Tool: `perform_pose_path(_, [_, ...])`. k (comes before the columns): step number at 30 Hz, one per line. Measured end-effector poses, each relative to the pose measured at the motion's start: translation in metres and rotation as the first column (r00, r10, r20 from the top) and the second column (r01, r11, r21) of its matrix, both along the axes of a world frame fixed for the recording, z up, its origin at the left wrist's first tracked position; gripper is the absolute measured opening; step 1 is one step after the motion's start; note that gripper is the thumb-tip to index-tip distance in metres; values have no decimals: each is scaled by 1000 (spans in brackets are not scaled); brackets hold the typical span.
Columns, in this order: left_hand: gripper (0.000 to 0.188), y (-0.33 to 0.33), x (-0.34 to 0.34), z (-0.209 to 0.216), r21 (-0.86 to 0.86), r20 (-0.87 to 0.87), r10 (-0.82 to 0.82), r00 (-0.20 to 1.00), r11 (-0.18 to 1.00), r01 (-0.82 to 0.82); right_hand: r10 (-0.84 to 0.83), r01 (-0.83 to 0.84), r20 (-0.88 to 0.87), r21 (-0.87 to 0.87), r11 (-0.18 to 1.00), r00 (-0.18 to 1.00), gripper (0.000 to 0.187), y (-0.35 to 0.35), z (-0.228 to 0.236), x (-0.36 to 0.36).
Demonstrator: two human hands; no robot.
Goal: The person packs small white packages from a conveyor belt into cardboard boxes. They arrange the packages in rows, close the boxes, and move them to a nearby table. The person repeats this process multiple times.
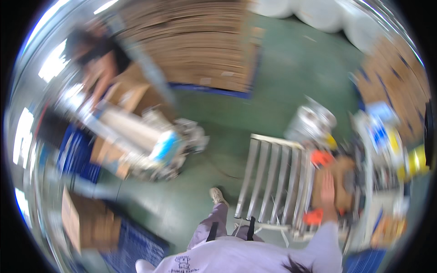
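Note:
My right hand (327, 189) reaches out to the right and lies flat on a brown cardboard box (344, 175), its fingers straight and nothing gripped in them. The box sits between orange parts (322, 158) of a machine at the end of a metal roller conveyor (273, 182). Some blur hides the box's edges and the machine's details. Of my left arm only a bit of pale sleeve (144, 266) shows at the lower edge; the left hand is outside the picture.
Tall stacks of flat cardboard (195, 41) stand on a blue pallet ahead. At the left, a person in a dark top (107, 59) bends over a cluttered table (127, 127). A box (91, 223) rests by a blue pallet (139, 239). Clear plastic bundles (312, 120) lie beyond the conveyor.

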State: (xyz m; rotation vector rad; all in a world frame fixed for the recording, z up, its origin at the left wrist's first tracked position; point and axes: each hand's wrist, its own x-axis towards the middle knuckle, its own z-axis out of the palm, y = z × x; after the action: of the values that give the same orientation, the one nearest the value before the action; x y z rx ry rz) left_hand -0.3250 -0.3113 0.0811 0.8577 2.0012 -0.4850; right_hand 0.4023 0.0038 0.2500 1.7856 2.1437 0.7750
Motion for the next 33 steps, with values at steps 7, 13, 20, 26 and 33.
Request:
perform_pose_path(7, [45,-214,-27,19,62,124,756,643,641,-765,-10,-291,-336,-828,480,942,28,-96,-170,-324])
perform_pose_path(13, [45,-232,38,-15,14,310,838,449,468,-883,166,-849,-845,-523,-70,508,36,-128,-122,-635])
perform_pose_path(20, [45,-239,-35,-40,75,376,854,361,360,-930,-69,-658,-656,-753,-6,752,37,-86,-150,-744])
perform_pose_path(26, [36,-251,-218,-34,156,463,883,-80,-170,-973,387,-177,-177,-984,-36,905,41,-9,-178,-720])
perform_pose_path(33, [35,-150,-520,-28,466,571,812,117,-203,-861,12,-236,-236,-965,116,972,36,-13,-205,-887])
